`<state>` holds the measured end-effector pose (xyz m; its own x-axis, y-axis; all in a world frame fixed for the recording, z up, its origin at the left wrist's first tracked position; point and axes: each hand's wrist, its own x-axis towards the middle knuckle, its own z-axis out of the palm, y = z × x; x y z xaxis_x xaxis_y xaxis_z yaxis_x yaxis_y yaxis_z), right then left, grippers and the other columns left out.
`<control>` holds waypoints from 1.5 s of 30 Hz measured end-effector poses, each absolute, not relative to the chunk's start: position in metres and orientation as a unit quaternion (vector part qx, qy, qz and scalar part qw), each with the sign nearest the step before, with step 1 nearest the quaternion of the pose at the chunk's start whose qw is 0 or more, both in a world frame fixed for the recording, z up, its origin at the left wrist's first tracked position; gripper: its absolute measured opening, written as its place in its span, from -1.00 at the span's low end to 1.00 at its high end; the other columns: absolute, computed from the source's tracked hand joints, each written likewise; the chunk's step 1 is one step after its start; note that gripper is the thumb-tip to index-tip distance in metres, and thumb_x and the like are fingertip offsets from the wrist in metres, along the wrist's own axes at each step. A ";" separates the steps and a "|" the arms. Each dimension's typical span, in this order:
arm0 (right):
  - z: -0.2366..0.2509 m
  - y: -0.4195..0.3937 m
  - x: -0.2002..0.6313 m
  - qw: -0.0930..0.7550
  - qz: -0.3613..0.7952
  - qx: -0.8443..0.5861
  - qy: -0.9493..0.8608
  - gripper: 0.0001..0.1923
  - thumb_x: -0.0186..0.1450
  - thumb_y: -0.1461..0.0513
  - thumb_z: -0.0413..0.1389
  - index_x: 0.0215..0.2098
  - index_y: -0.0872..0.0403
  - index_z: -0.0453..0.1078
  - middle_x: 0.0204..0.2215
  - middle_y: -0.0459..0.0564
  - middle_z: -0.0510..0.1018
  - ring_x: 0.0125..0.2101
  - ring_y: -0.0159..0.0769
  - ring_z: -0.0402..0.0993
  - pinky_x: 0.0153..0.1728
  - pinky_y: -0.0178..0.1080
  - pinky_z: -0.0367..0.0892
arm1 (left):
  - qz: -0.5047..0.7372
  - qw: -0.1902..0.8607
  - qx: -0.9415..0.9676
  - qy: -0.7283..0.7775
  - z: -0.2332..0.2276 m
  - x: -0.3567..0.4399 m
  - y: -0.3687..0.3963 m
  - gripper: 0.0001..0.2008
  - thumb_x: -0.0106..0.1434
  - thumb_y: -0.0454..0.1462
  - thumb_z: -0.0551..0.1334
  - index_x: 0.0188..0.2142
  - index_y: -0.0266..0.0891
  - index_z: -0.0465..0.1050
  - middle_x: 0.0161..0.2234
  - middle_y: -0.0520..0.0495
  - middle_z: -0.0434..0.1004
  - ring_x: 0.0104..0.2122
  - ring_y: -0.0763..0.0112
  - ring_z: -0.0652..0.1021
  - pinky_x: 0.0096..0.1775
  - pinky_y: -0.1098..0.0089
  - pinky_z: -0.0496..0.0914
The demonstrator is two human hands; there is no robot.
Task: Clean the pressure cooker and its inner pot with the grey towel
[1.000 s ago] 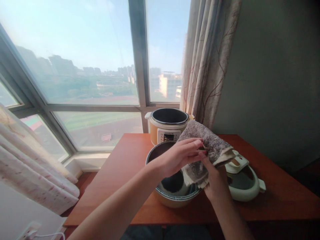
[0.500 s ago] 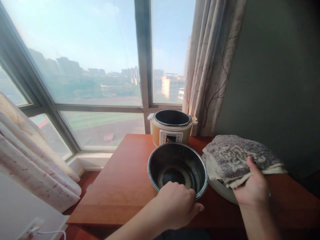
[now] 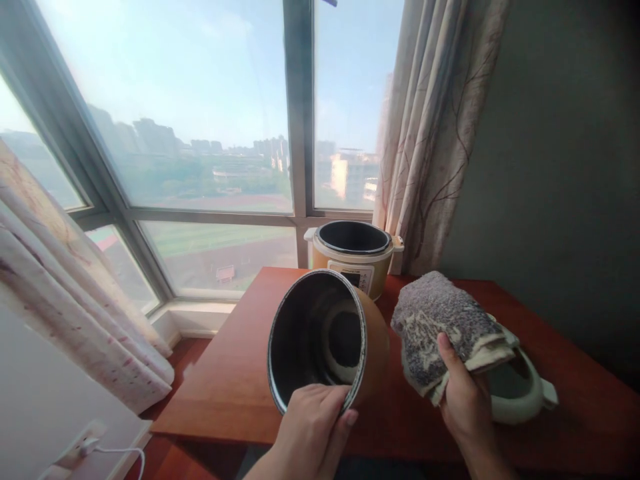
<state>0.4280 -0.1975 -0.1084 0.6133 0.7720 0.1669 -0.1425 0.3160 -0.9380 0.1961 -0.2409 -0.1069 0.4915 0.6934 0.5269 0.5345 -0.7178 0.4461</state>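
My left hand [image 3: 315, 423] grips the near rim of a dark-lined inner pot [image 3: 305, 333]. The pot is tilted, its mouth facing left and toward me, and its golden outer wall shows on the right. In my right hand [image 3: 465, 393] is a folded grey and cream towel [image 3: 443, 327], thumb on top and the fingers hidden beneath. Behind the pot stands the rice cooker body [image 3: 380, 263], with a dark open cavity and a front control panel partly covered by the pot. A pale lid [image 3: 525, 400] lies on the table to the right, partly behind the towel.
The reddish wooden table [image 3: 215, 393] carries all of these. Beyond it are large windows [image 3: 215, 173], with a curtain [image 3: 435, 133] at the right and another [image 3: 65, 287] at the left. A plugged-in white cable [image 3: 117, 451] runs at the lower left.
The inner pot has tipped from mouth-up to facing left, turned by my left hand. My right hand has brought the towel leftward, closer to the pot, uncovering more of the lid.
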 end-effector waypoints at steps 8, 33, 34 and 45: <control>-0.113 -0.204 0.366 0.673 0.306 -0.514 -0.435 -0.46 0.25 -0.12 0.20 0.06 0.01 0.42 -0.01 0.09 0.59 0.13 0.00 0.42 0.26 0.15 0.17 | 0.517 0.078 0.772 0.361 -0.150 0.191 -0.237 -0.69 0.43 -0.27 0.06 0.05 -0.23 0.48 -0.20 -0.22 0.65 -0.20 0.21 0.64 -0.16 0.36 0.49; -0.124 -0.204 0.345 0.522 0.020 -0.425 -0.739 -0.29 0.29 0.28 -0.03 0.41 0.00 0.02 0.43 0.08 -0.01 0.42 0.09 -0.19 0.30 0.34 -0.03 | 0.593 0.255 0.638 0.420 -0.172 0.203 -0.224 -0.54 0.38 0.00 0.12 -0.04 -0.28 0.61 -0.17 -0.24 0.66 -0.22 0.15 0.62 -0.10 0.26 0.52; -0.128 -0.206 0.343 0.514 0.016 -0.426 -0.745 -0.28 0.29 0.27 -0.02 0.41 0.01 0.01 0.44 0.08 -0.03 0.42 0.12 -0.21 0.29 0.36 -0.03 | 0.601 0.267 0.628 0.416 -0.173 0.204 -0.223 -0.52 0.36 0.03 0.13 -0.07 -0.27 0.61 -0.19 -0.23 0.66 -0.25 0.16 0.61 -0.12 0.26 0.52; -0.122 -0.208 0.330 0.493 -0.011 -0.415 -0.765 -0.21 0.19 0.24 0.01 0.40 0.00 0.03 0.44 0.07 -0.04 0.41 0.20 -0.19 0.28 0.39 -0.15 | 0.605 0.261 0.625 0.419 -0.200 0.202 -0.217 -0.53 0.36 0.04 0.11 -0.25 -0.27 0.64 -0.32 -0.18 0.66 -0.33 0.19 0.60 -0.22 0.27 0.53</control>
